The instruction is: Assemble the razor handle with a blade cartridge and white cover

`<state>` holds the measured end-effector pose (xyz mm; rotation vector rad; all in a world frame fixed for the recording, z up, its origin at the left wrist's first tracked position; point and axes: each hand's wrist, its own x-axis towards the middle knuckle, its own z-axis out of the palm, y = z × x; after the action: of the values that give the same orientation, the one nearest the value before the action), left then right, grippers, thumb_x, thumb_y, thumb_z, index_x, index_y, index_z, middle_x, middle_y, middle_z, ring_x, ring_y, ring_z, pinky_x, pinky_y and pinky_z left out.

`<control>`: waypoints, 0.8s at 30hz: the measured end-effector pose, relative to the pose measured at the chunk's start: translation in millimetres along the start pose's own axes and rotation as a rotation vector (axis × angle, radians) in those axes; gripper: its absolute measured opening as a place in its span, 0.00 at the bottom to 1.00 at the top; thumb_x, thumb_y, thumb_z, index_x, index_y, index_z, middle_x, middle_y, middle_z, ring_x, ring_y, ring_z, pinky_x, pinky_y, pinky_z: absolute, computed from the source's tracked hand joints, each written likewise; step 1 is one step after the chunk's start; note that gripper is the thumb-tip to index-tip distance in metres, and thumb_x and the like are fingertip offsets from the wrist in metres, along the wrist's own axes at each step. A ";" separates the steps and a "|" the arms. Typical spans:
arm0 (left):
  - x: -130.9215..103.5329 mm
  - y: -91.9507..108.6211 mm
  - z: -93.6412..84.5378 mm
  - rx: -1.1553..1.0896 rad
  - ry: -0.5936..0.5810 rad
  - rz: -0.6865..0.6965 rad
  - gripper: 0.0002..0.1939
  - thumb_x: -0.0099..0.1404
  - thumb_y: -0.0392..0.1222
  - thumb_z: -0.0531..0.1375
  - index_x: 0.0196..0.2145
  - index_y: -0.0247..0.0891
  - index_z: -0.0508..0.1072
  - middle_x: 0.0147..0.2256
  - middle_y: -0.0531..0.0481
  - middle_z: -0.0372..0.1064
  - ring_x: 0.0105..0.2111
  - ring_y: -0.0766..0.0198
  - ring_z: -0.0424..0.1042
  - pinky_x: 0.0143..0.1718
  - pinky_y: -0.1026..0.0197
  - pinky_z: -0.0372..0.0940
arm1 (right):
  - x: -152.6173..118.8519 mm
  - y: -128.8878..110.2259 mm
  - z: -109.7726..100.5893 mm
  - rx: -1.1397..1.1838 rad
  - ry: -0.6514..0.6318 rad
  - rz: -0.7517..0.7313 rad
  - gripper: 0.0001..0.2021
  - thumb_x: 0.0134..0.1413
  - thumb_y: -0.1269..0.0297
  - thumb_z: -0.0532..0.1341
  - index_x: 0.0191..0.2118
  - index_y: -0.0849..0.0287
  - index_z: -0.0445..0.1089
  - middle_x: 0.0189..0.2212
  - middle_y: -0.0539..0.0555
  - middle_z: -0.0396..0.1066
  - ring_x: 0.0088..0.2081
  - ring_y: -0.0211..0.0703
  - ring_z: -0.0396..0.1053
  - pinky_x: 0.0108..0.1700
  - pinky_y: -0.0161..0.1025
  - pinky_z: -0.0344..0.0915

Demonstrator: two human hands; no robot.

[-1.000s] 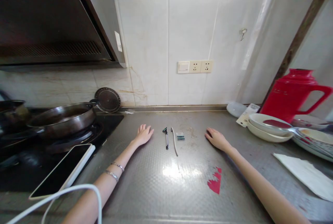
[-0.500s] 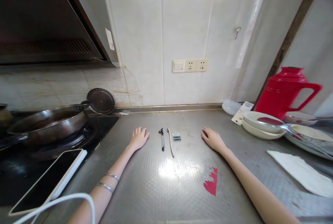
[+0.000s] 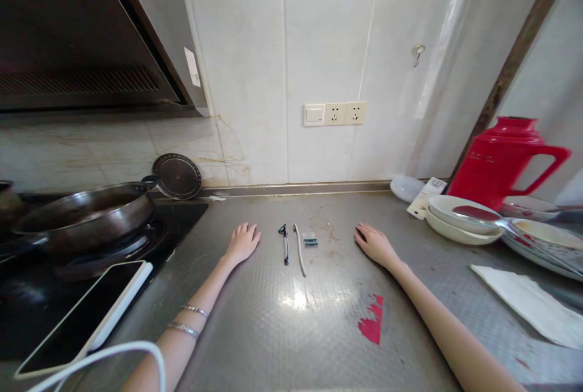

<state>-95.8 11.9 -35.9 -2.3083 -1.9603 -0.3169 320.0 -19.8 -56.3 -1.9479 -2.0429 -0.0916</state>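
My left hand [image 3: 243, 242] lies palm down on the metal counter, fingers stretched out, holding nothing. To its right lies a razor [image 3: 285, 244] with a dark head and a thin handle. Beside the razor is a slim pale stick [image 3: 299, 250], slightly curved, possibly another handle. Just right of that sits a small clear case with dark green strips [image 3: 310, 240], which look like razor blade cartridges. My right hand [image 3: 373, 241] rests flat on the counter farther right, fingers extended and free of any object. Both hands are apart from these small things.
On the left, a pan [image 3: 91, 213] stands on the black stove, with a phone [image 3: 86, 313] and white cable in front. At right are stacked bowls [image 3: 460, 231], a red thermos [image 3: 498, 164] and a white paper [image 3: 531, 304]. A red patch [image 3: 372, 322] marks the counter.
The view has shifted very slightly. Both hands and the small things between them stay where they were.
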 end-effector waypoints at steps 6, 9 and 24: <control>-1.2 0.1 -0.3 0.004 -0.004 -0.006 0.24 0.66 0.49 0.44 0.55 0.38 0.62 0.57 0.40 0.57 0.57 0.53 0.54 0.56 0.51 0.48 | -0.1 0.4 1.6 -0.012 0.000 0.006 0.22 0.58 0.60 0.47 0.53 0.62 0.64 0.57 0.62 0.59 0.58 0.52 0.55 0.57 0.51 0.51; -1.7 -0.3 -0.1 0.008 0.000 -0.007 0.24 0.66 0.49 0.44 0.55 0.38 0.62 0.57 0.40 0.57 0.57 0.53 0.54 0.56 0.52 0.49 | 0.0 0.6 1.8 -0.021 -0.004 0.005 0.22 0.58 0.59 0.46 0.53 0.63 0.64 0.57 0.62 0.59 0.58 0.52 0.55 0.57 0.51 0.52; -3.4 2.2 -5.6 -0.019 0.027 -0.003 0.23 0.65 0.47 0.46 0.54 0.37 0.62 0.56 0.40 0.58 0.57 0.53 0.54 0.56 0.52 0.48 | -0.5 -1.1 0.2 -0.036 -0.011 -0.011 0.23 0.58 0.60 0.46 0.53 0.65 0.64 0.57 0.63 0.59 0.59 0.52 0.55 0.57 0.50 0.52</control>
<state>-94.7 7.1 -31.0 -2.3004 -1.9577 -0.3667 318.9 -20.3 -56.5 -1.9626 -2.0733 -0.1213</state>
